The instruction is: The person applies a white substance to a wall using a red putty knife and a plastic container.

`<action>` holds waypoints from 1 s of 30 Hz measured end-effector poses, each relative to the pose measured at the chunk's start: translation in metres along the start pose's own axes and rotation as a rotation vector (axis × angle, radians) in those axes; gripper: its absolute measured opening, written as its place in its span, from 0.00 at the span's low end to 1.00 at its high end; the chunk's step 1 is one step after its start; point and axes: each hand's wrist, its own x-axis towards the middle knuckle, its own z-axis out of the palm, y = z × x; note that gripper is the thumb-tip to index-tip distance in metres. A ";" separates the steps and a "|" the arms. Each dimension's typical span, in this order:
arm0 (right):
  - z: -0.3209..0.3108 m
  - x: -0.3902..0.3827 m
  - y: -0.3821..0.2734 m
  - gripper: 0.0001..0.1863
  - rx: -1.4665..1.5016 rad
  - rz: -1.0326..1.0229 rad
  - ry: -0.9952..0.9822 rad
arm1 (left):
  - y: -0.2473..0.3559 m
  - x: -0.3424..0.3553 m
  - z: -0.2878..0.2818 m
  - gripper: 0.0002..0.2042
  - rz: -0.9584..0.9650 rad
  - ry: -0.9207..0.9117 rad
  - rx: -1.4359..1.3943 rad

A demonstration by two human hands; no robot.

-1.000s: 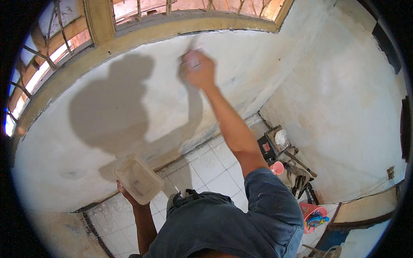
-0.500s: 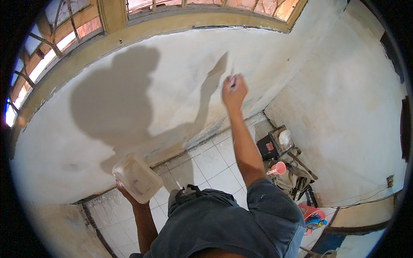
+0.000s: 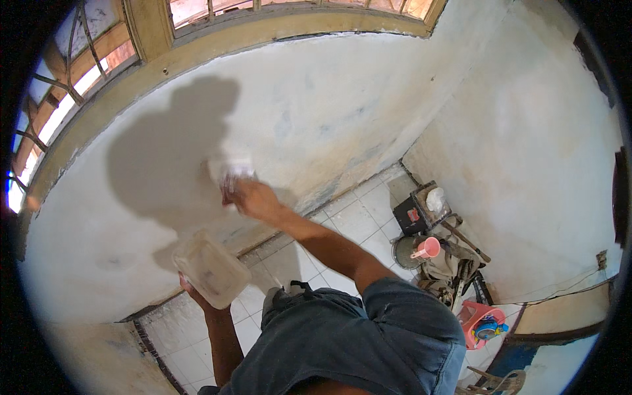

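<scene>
My right hand (image 3: 247, 196) is closed around the handle of a putty knife (image 3: 232, 168). Its wide, pale blade is smeared by motion and lies at or close to the whitish wall (image 3: 342, 85); I cannot tell whether it touches. Lower left, my left hand (image 3: 191, 289) grips a shallow, translucent plastic tub (image 3: 209, 270) from its left and underside. Whitish residue coats the inside of the tub, which is tilted toward me. Part of the left hand's fingers is hidden beneath it. Bluish-grey patches mark the wall to the right of the putty knife.
Above the wall runs a yellowish window frame (image 3: 263, 27) with metal bars. White floor tiles (image 3: 342, 230) lie below. Toward the right corner stand a black box (image 3: 411, 216), a pink dipper (image 3: 428, 247), crumpled cloth (image 3: 454, 260) and a pink basket (image 3: 474, 322).
My right hand has swung left and down across the wall with the putty knife, from upper middle to just above the tub. The left hand and tub have hardly moved.
</scene>
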 end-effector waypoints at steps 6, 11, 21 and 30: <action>0.014 -0.080 0.041 0.09 0.130 0.632 0.476 | 0.005 -0.003 0.010 0.30 -0.001 -0.005 0.097; -0.004 -0.077 0.100 0.04 0.894 0.978 0.854 | 0.016 -0.012 0.009 0.29 0.043 0.031 0.150; -0.004 0.063 0.000 0.05 0.367 0.573 0.820 | 0.055 0.001 -0.024 0.34 -0.002 -0.022 0.115; 0.029 -0.060 -0.041 0.03 0.605 0.688 0.546 | 0.061 0.015 -0.037 0.34 -0.032 -0.097 0.107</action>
